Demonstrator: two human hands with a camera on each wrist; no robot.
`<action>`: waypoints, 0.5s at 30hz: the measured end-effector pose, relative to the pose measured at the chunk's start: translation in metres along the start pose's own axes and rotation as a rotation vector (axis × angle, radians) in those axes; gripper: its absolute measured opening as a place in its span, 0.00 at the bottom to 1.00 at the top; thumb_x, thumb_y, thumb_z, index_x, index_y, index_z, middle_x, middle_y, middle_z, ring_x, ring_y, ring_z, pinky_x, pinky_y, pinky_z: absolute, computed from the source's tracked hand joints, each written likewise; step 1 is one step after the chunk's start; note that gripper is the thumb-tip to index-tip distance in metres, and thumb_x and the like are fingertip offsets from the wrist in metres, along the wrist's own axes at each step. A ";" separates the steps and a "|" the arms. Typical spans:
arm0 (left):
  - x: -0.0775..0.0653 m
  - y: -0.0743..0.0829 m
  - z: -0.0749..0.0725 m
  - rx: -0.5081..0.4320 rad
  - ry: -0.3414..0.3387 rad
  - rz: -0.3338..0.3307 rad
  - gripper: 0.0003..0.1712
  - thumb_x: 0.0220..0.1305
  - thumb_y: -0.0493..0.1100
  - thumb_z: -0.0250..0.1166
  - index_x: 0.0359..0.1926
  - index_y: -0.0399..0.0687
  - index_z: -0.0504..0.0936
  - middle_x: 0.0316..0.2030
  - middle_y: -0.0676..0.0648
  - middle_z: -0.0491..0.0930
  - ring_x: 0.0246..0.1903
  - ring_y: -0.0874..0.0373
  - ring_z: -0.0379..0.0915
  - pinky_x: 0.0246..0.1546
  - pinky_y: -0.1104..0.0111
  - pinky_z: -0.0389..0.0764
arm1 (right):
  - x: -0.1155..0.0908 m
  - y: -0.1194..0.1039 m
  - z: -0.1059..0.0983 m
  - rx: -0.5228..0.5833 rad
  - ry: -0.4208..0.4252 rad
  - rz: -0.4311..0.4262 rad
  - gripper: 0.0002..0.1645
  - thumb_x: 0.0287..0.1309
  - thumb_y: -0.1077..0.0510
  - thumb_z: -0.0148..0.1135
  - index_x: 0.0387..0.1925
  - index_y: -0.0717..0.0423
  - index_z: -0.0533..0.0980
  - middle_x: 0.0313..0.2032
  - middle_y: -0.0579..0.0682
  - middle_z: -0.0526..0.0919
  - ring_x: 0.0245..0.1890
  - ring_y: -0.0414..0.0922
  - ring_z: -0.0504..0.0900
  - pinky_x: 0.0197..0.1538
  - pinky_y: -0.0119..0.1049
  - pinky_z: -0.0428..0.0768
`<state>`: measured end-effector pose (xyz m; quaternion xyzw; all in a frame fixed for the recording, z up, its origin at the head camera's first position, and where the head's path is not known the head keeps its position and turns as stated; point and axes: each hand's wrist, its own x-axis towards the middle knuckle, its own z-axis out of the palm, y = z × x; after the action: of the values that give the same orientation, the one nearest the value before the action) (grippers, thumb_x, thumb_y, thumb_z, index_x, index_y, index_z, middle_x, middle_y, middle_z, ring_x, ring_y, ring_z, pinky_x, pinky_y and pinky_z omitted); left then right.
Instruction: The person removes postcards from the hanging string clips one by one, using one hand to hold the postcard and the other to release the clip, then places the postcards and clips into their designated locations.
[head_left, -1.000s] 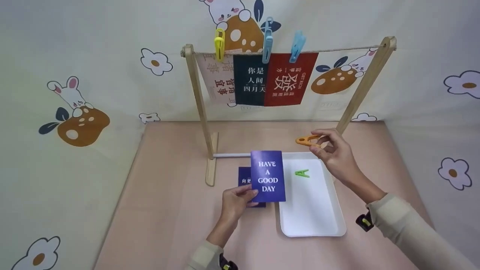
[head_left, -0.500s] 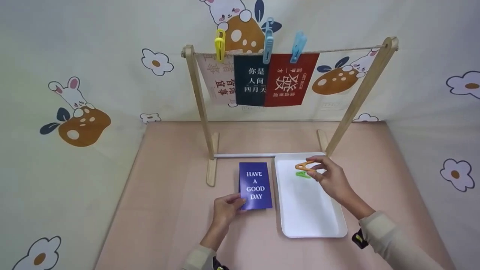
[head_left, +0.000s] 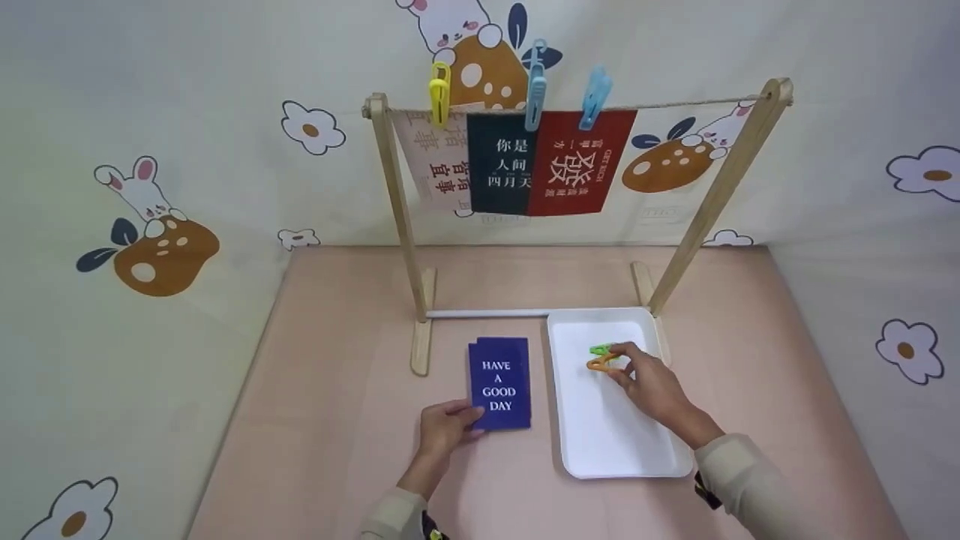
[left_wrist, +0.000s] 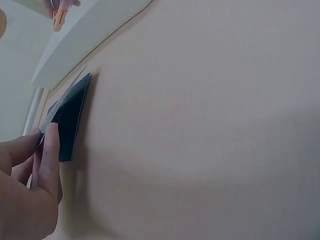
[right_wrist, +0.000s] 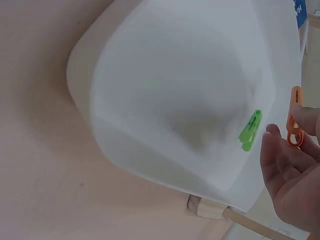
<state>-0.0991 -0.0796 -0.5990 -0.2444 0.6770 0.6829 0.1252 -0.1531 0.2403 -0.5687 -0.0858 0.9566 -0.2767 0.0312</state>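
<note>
with the left grip (head_left: pixel 444 430) pinching the blue card (head_left: pixel 501 381) over another card (head_left: pixel 473 367) and the right grip (head_left: pixel 651 386) pinching the orange clip (head_left: pixel 600 364) above the white tray (head_left: pixel 611 450), i judge this the set-down step, next requiring gentle release.

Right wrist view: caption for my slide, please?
Right hand pinching an orange clothespin over a white tray where a green clothespin lies.

In the head view, the upper blue card (head_left: pixel 504 382) hides all but a thin strip of the lower blue card (head_left: pixel 473 367). The right hand (head_left: pixel 651 382) covers part of the orange clip (head_left: pixel 598 365). The tray (head_left: pixel 619 442) hides the right end of the white crossbar (head_left: pixel 487 313). The left wrist view's edge cuts off the left hand (left_wrist: pixel 26 205).
</note>
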 end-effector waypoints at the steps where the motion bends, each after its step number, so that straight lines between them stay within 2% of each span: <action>1: 0.001 -0.001 0.000 0.005 0.003 0.002 0.19 0.50 0.33 0.68 0.43 0.26 0.78 0.32 0.38 0.83 0.28 0.53 0.83 0.31 0.65 0.84 | 0.001 0.001 0.001 -0.018 0.004 0.002 0.24 0.51 0.57 0.66 0.50 0.51 0.71 0.44 0.52 0.80 0.34 0.44 0.78 0.28 0.33 0.74; 4: 0.004 -0.002 0.000 0.045 0.031 0.025 0.17 0.49 0.32 0.68 0.42 0.27 0.80 0.32 0.36 0.83 0.26 0.52 0.83 0.28 0.66 0.84 | 0.001 0.005 0.004 -0.059 0.023 0.000 0.21 0.48 0.56 0.68 0.46 0.50 0.74 0.49 0.51 0.75 0.40 0.47 0.77 0.32 0.37 0.77; 10: 0.006 -0.006 0.002 0.243 0.143 0.118 0.13 0.45 0.35 0.71 0.35 0.32 0.83 0.29 0.38 0.84 0.18 0.54 0.80 0.18 0.68 0.82 | 0.001 0.011 0.009 -0.104 0.004 0.020 0.20 0.48 0.55 0.68 0.45 0.52 0.77 0.53 0.55 0.69 0.51 0.51 0.72 0.39 0.44 0.79; 15: 0.007 -0.007 0.004 0.367 0.223 0.178 0.09 0.42 0.37 0.73 0.28 0.37 0.84 0.23 0.42 0.84 0.14 0.57 0.76 0.12 0.72 0.76 | 0.001 0.014 0.014 -0.136 -0.008 0.023 0.20 0.47 0.56 0.69 0.45 0.54 0.78 0.53 0.56 0.68 0.53 0.52 0.70 0.40 0.47 0.79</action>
<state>-0.1021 -0.0760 -0.6085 -0.2310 0.8182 0.5255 0.0314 -0.1545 0.2442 -0.5875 -0.0778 0.9740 -0.2101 0.0322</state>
